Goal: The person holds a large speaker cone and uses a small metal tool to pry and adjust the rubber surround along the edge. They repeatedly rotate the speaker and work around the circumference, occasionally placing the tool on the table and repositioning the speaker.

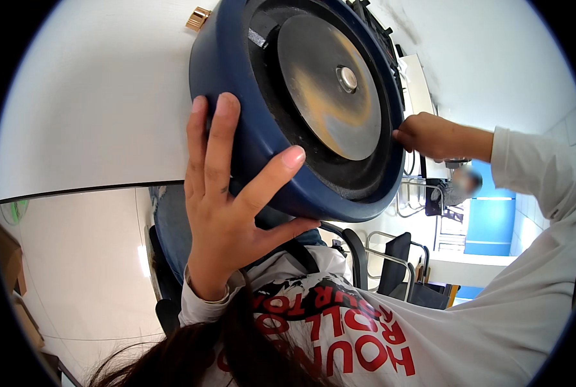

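Note:
A dark blue round appliance (pixel 226 45) is tilted up at the white table's front edge, its black inner well facing me. Inside sits a metal heating plate (pixel 320 109) with yellowish stains and a round silver centre button (pixel 347 79). My left hand (pixel 230 187) supports the near left side of the body, fingers spread over the blue wall and thumb along the bottom. My right hand (pixel 429 135) grips the right rim with curled fingers. A small brass-coloured fitting (pixel 197 19) lies just beyond the appliance at the upper left.
The white table (pixel 88 109) stretches left. Black items (pixel 377 29) lie behind the appliance. Chairs with metal frames (pixel 394 261) stand to the right, and farther back a person (pixel 455 193) sits by another desk. Cardboard boxes (pixel 9 258) stand on the floor at the left.

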### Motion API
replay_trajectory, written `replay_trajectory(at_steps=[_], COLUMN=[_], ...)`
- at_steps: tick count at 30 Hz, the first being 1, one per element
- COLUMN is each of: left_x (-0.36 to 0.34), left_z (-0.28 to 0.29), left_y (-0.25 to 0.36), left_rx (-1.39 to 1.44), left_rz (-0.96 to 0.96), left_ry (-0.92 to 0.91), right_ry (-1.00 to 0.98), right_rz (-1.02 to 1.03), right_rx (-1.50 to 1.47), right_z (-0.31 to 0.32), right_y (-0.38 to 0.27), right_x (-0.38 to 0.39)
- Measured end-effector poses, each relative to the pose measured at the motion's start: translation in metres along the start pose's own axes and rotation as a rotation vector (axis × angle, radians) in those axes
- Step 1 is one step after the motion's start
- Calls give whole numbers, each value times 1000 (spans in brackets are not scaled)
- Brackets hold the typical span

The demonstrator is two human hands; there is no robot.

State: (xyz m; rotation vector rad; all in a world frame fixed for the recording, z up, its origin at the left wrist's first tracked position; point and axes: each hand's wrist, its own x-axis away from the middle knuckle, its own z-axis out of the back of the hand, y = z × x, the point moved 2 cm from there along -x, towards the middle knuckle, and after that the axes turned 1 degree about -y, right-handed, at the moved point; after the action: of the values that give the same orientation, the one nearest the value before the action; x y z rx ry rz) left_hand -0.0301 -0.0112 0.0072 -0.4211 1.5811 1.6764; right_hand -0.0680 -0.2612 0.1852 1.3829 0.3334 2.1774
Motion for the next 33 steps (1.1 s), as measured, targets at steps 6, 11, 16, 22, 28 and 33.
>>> replay_trajectory(at_steps=[6,11,16,22,28,33], left_x=[1,2,2,6,4,5], left_z=[0,0,-1,-4,-3,-1], left_y=[1,-1,-3,-5,-4,-3], left_rx=[1,-5,-39,-46,-36,-33], left_rz=[-4,-7,-5,-3,0,17], left_ry=[14,10,1,14,-11,0], right_ry=[296,433,513,549,392,322], right_rz=[10,143,242,584,751,588], right_rx=[349,255,387,796,789,608], right_z=[-12,-26,-31,-23,-6,-4], right_y=[-3,7,4,23,32,22], right_x=[17,18,28,16,4,4])
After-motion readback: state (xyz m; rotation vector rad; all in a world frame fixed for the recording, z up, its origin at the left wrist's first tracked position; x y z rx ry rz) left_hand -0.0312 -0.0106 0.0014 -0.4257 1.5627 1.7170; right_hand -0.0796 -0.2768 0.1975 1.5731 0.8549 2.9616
